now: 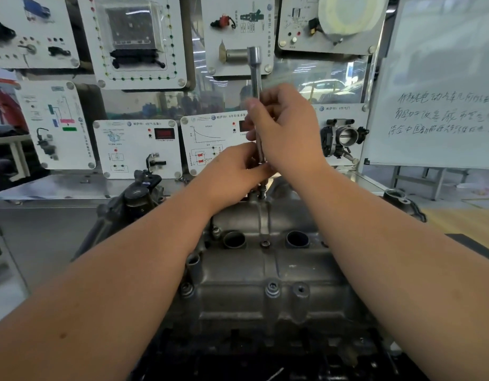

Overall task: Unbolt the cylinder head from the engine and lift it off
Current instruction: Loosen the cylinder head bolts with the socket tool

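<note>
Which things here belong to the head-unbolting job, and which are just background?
In use: socket wrench, held upright by right hand; left hand at its lower end; cylinder head.
Background: throttle body, whiteboard, wall display panels.

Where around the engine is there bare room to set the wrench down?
Bare bench steel lies left of the engine, below the panels. On the head, a flat strip sits between the two round bores and the near bolts. The far end is crowded: both hands hold the wrench.
</note>
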`<state>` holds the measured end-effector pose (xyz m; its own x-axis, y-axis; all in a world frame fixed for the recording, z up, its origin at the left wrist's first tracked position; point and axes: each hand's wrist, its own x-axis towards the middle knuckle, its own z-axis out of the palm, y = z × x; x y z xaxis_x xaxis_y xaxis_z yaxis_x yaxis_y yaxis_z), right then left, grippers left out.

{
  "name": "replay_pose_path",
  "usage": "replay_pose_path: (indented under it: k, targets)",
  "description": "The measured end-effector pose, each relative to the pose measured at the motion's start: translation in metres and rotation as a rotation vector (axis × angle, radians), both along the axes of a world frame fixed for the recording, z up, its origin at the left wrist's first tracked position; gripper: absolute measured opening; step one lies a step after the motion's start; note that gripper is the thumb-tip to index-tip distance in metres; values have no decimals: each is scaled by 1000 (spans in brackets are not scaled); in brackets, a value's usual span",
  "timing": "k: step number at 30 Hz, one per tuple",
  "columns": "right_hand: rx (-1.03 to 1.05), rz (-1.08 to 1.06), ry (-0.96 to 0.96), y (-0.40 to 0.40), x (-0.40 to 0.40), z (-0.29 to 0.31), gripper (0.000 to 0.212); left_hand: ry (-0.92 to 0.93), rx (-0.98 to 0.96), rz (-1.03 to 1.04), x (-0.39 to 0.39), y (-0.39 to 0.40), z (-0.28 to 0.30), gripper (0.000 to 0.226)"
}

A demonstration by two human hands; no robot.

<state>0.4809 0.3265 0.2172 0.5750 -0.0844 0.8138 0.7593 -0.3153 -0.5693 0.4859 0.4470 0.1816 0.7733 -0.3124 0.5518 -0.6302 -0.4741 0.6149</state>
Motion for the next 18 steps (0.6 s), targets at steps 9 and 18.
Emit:
replay_pose_path:
  k: [9, 18]
  targets:
    - [41, -9, 23, -4, 0, -1, 21, 28, 22, 4, 1, 1, 2, 23]
    - [2, -2, 27, -6, -2, 3, 17, 80, 0, -24, 5, 3, -2, 18]
